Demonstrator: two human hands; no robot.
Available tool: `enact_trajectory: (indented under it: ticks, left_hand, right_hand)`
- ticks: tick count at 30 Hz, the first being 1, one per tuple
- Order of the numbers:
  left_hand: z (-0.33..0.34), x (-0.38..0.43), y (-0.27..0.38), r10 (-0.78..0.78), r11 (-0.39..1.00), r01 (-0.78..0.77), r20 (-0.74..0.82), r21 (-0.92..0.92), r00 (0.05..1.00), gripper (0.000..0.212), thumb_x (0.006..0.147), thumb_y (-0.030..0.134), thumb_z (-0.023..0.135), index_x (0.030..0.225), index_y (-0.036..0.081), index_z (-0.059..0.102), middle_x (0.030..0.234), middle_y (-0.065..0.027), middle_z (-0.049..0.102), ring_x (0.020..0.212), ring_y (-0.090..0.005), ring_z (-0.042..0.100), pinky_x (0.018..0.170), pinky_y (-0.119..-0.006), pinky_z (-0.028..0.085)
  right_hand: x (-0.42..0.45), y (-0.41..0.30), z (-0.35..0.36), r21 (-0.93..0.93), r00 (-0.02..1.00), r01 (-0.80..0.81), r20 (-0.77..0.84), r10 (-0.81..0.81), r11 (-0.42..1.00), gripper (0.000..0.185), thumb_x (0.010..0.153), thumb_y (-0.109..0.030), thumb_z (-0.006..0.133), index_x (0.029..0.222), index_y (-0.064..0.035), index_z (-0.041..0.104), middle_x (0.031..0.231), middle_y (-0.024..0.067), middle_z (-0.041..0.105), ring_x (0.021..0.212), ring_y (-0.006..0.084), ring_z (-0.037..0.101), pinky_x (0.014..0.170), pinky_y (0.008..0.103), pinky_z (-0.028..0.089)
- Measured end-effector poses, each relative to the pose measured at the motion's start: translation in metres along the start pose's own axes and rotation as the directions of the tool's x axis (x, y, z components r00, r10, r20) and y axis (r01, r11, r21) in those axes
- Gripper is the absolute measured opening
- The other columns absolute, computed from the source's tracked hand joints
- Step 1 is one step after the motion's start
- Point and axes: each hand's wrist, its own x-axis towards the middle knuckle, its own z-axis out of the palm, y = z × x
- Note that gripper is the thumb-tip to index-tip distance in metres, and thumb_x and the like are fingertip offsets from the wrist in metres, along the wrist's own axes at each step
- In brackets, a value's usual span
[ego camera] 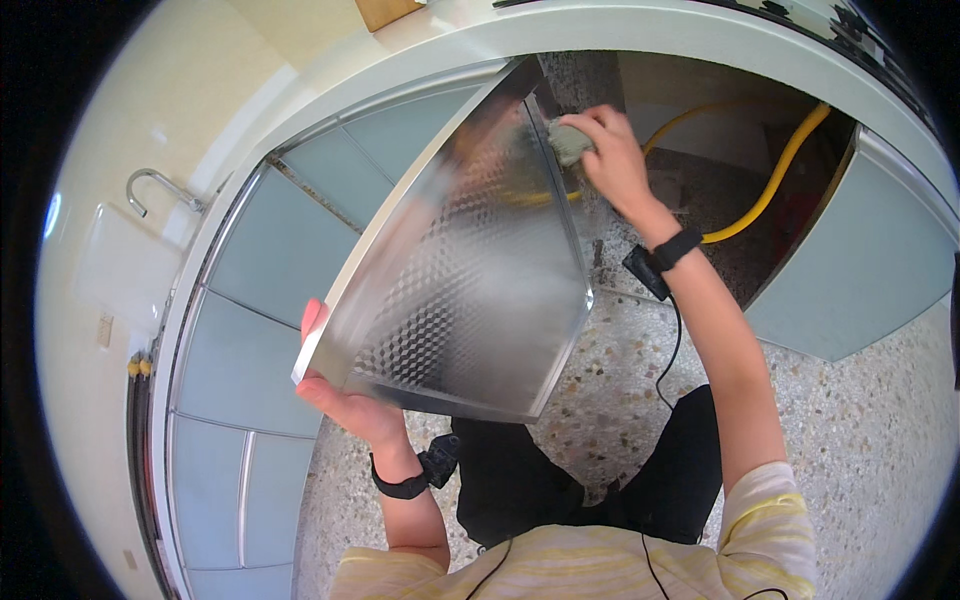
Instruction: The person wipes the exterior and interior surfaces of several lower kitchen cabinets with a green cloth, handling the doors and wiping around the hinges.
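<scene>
A cabinet door (495,277) with a shiny, cube-patterned inner face stands swung out in front of me. My left hand (349,401) grips its lower left corner, thumb on one side and fingers on the other. In my right hand (611,154) is a crumpled greyish-green cloth (570,141), held at the door's far right edge near the cabinet opening. Whether the cloth touches the edge cannot be told. Blurred reflections show on the upper part of the door's face.
Inside the dark cabinet runs a yellow hose (780,184). Another pale blue door (862,255) stands at the right. Closed pale blue panels (281,240) line the left, below a white countertop edge (300,112). A curved metal faucet (161,180) is at far left. Speckled flooring (622,375) lies below.
</scene>
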Motion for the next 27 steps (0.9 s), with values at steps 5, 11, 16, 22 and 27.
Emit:
enact_trajectory:
  ticks: [5,11,16,22,27]
  left_hand:
    - [-0.005,-0.001,-0.001,0.008,0.999,-0.009,0.04,0.03,0.999,0.073,0.084,0.056,0.02,0.124,-0.004,0.029,0.124,-0.0147,0.037,0.112,-0.0243,0.038,0.094,-0.036,0.029]
    - [-0.003,0.001,-0.004,0.001,1.0,0.0,0.037,-0.018,0.999,0.073,0.084,0.056,0.021,0.125,-0.004,0.027,0.126,-0.0147,0.034,0.114,-0.0248,0.036,0.095,-0.036,0.028]
    - [-0.009,0.001,-0.005,0.014,0.999,-0.012,0.044,-0.032,0.999,0.074,0.083,0.057,0.022,0.124,-0.004,0.028,0.125,-0.0143,0.036,0.112,-0.0244,0.038,0.095,-0.036,0.029]
    - [-0.005,-0.002,-0.002,0.034,0.999,-0.034,0.016,0.009,0.999,0.074,0.083,0.058,0.022,0.123,-0.004,0.03,0.124,-0.0139,0.038,0.111,-0.0238,0.039,0.094,-0.036,0.03]
    - [-0.005,-0.003,-0.003,-0.033,0.997,0.032,-0.012,-0.076,0.999,0.072,0.083,0.057,0.022,0.123,-0.003,0.032,0.122,-0.0139,0.039,0.11,-0.0234,0.04,0.093,-0.035,0.03]
  right_hand:
    - [-0.002,-0.021,0.0,-0.079,0.995,0.069,0.073,-0.063,0.994,0.03,0.062,0.002,0.049,0.086,-0.0127,0.058,0.086,0.0056,0.048,0.083,0.0254,0.046,0.072,0.0352,0.04]
    - [-0.009,0.023,-0.01,0.557,0.803,-0.527,0.077,0.591,0.642,0.02,0.069,-0.004,0.046,0.086,-0.0026,0.056,0.083,0.0086,0.056,0.077,0.0205,0.053,0.07,0.0308,0.041]
    - [-0.004,-0.01,0.001,0.488,0.876,-0.37,-0.1,0.472,0.791,0.037,0.069,-0.004,0.044,0.105,-0.0009,0.05,0.099,0.0146,0.053,0.088,0.0248,0.052,0.076,0.032,0.04]
    - [0.009,-0.041,0.041,0.333,0.95,-0.091,-0.253,0.181,0.939,0.047,0.067,-0.002,0.041,0.114,0.0004,0.044,0.118,0.0188,0.043,0.106,0.0331,0.043,0.089,0.0356,0.034]
    - [0.027,-0.052,0.048,0.554,0.881,-0.25,-0.211,0.424,0.794,0.046,0.069,-0.001,0.038,0.114,0.0043,0.041,0.118,0.0205,0.043,0.111,0.0328,0.039,0.095,0.0346,0.029]
